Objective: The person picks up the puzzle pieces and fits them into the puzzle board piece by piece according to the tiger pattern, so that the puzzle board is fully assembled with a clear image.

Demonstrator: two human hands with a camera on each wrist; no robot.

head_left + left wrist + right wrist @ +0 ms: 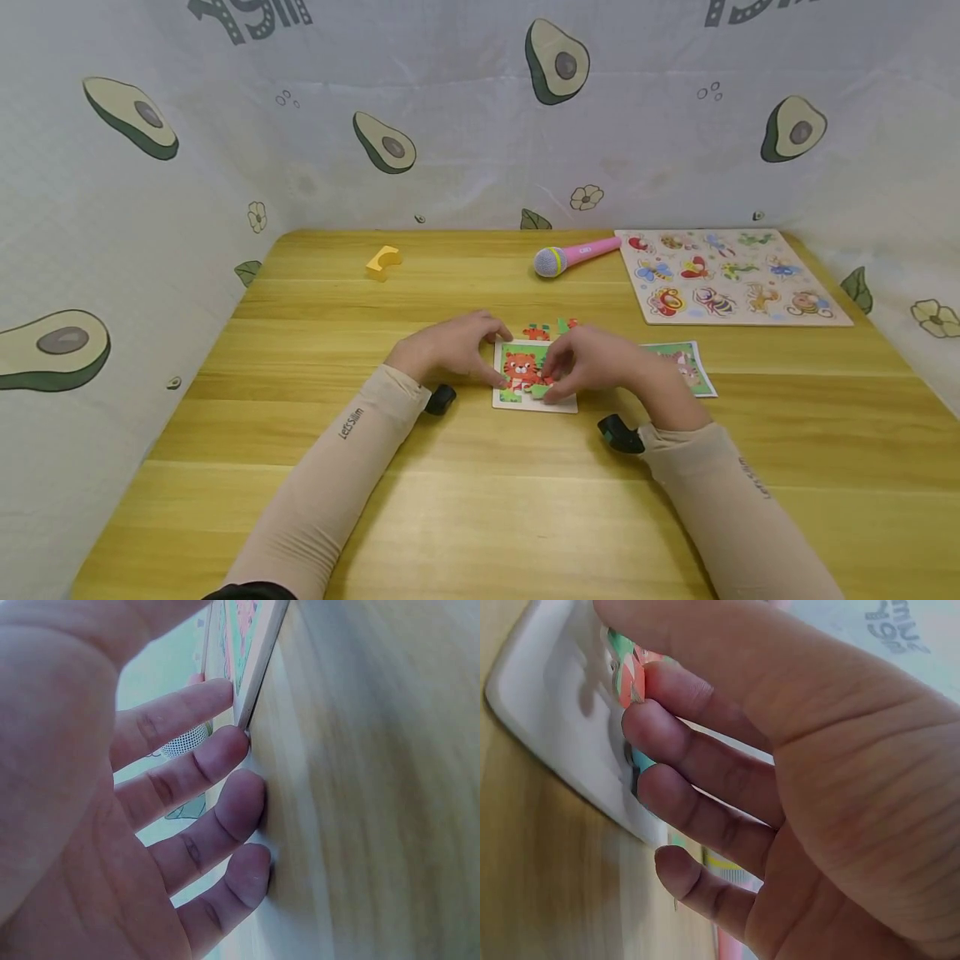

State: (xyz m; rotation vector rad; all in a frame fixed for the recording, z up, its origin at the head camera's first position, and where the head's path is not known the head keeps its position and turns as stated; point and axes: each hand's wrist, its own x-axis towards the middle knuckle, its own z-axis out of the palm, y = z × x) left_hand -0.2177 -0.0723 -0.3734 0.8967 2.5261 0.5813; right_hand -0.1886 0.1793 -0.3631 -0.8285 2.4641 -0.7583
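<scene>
A small puzzle board (pixel 558 406) with a tiger picture (pixel 520 367) lies on the table, part of its pale base bare. My left hand (pixel 455 346) is at its left side, thumb on the face near the lower left and index fingertip by the far-left corner. In the left wrist view, fingertips (pixel 241 799) rest along the table and board edge. Over the board's right part, my right hand (pixel 600 362) pinches a green-edged puzzle piece (pixel 538 390) between thumb and index finger. The right wrist view shows a green and orange piece (pixel 628 675) at these fingers.
Loose puzzle pieces (pixel 536 332) lie just beyond the board. A picture card (pixel 701 379) is partly under my right forearm. Farther back are a pink toy microphone (pixel 592 250), a large insect puzzle board (pixel 712 287) and a yellow arch block (pixel 384 262). A curtain (pixel 465 67) hangs behind.
</scene>
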